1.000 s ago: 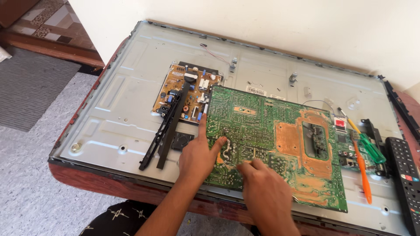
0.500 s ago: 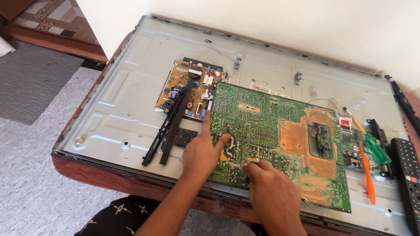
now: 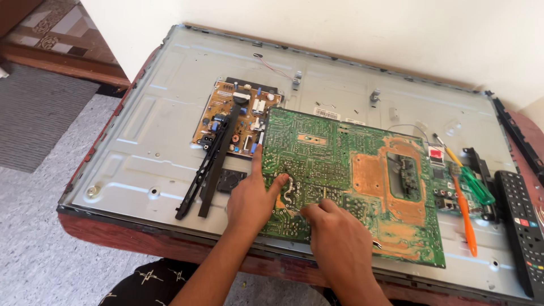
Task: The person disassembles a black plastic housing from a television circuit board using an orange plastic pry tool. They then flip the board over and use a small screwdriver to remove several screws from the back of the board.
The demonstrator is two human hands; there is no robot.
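A large green circuit board [image 3: 362, 170], solder side up with orange patches, lies on the grey metal back panel [image 3: 158, 130] of a flat screen. My left hand [image 3: 249, 198] rests on the board's left edge, index finger stretched along that edge and thumb on the solder side. My right hand [image 3: 340, 243] presses its fingertips on the board's near part, beside the left thumb. A smaller brown power board [image 3: 235, 116] sits fixed to the panel just left of the green board. Neither hand grips anything.
Two black plastic strips [image 3: 207, 164] lie across the brown board. At the right lie an orange screwdriver [image 3: 464, 218], a green-handled screwdriver [image 3: 473, 184] and a black remote control [image 3: 524, 226]. The panel rests on a red-brown table [image 3: 113, 232]; a grey mat [image 3: 34, 113] covers the floor at left.
The view has shifted slightly. Both hands stay on the green board, and the right hand's fingertips have edged a little toward the left thumb.
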